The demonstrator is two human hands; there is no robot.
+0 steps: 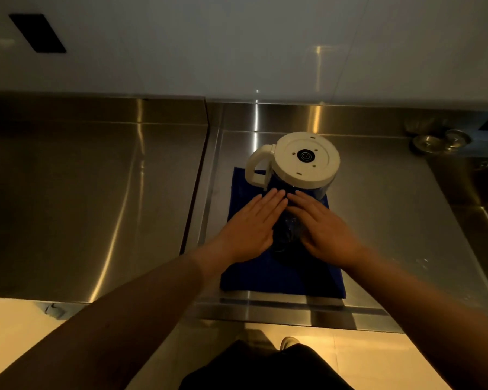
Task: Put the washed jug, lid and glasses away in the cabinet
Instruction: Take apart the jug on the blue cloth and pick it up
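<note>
Flat hands (288, 220) perhaps over glasses (289, 225).

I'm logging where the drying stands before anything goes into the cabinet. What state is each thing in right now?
jug: upside down on the blue cloth, base up, not held.
blue cloth: spread flat on the steel counter.
glass: on the cloth between the hands, mostly hidden, orientation unclear.
left hand: open, fingers straight, beside the glass.
right hand: open, fingers straight, beside the glass.
</note>
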